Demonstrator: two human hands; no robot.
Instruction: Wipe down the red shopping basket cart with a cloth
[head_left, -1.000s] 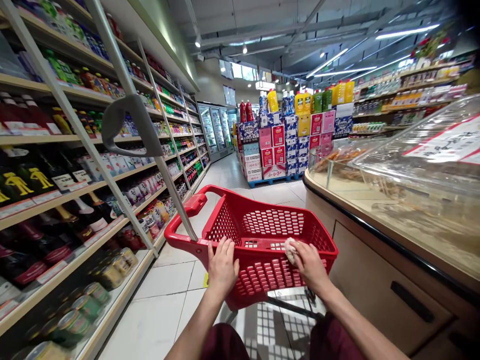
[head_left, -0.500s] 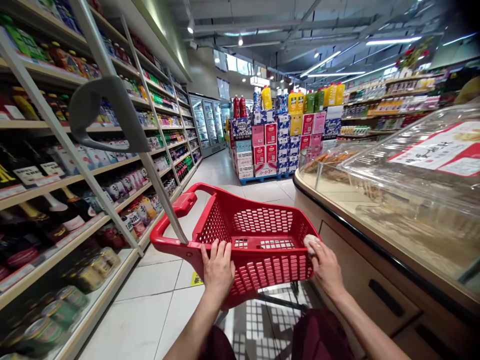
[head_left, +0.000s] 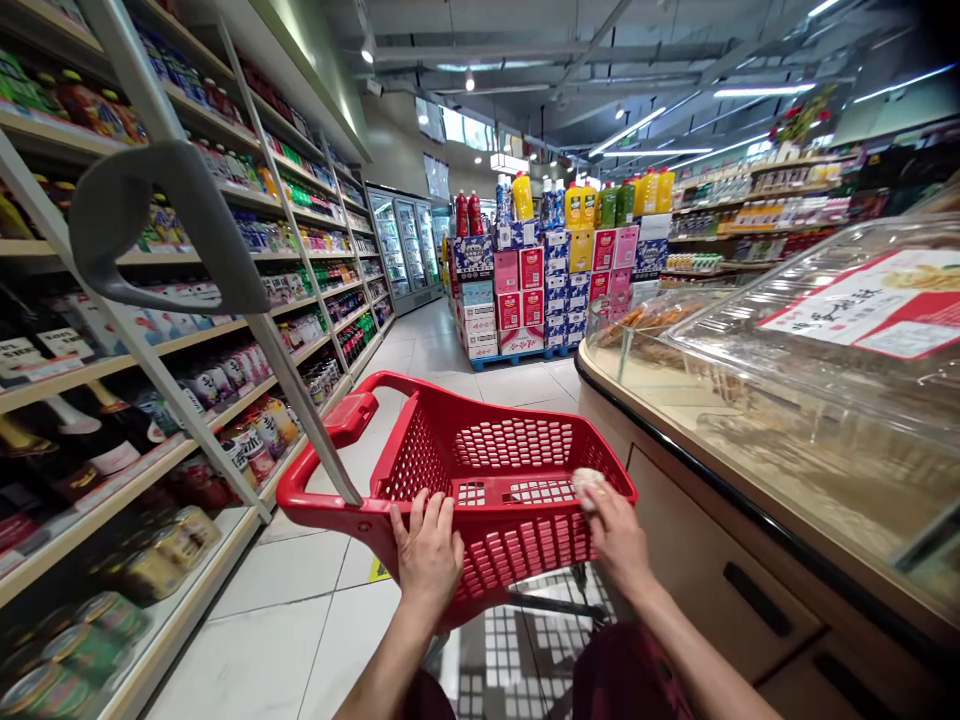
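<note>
A red plastic shopping cart (head_left: 517, 435) with a perforated basket stands in front of me. My left hand (head_left: 429, 545) grips its near rim, fingers hooked over the top edge and thumb on the outside. In my right hand (head_left: 616, 535) is a crumpled white cloth (head_left: 589, 486), pinched in closed fingers at the near rim toward the right end. The fingertips there are partly covered by the cloth. A metal pole with a grey loop handle (head_left: 247, 250) rises from the cart's left end.
Drink shelves (head_left: 202, 330) line the left side. A glass-fronted food counter (head_left: 720, 420) with clear lids runs along the right. Ahead stand stacked drink boxes (head_left: 525, 290) on a blue pallet, and glass-door fridges (head_left: 409, 245) farther back. Tiled floor (head_left: 285, 600) lies between.
My right hand has slid the white cloth leftward along the cart's near rim, away from the right corner. My left hand keeps its place on the rim. The view has shifted slightly.
</note>
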